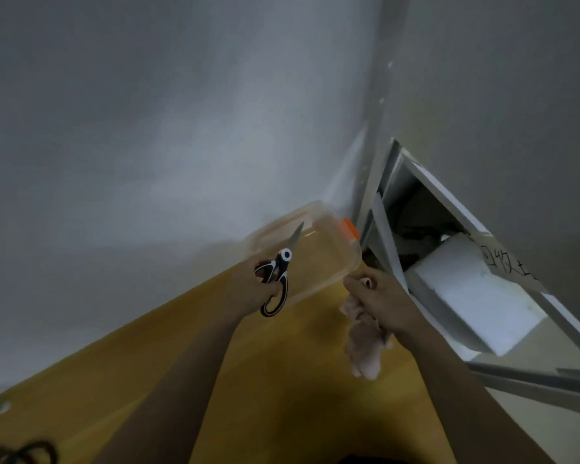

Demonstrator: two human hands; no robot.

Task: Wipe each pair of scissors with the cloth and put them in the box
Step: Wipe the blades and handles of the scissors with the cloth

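My left hand (253, 289) grips the black-and-white scissors (279, 271) by the handles, blades closed and pointing up and away over the clear plastic box (329, 259). The box has an orange clip and stands at the far end of the wooden table (282, 390), near the wall corner. My right hand (380, 299) holds a pale pink cloth (365, 346) bunched in its fingers, the cloth hanging down beside the box's near right corner. Another dark pair of scissors (17, 452) lies blurred at the table's near left.
A grey wall (148, 145) runs along the table's left and far sides. To the right stands a grey frame with an opening (416, 209) showing white foam blocks (466, 296) and a taped label with handwriting.
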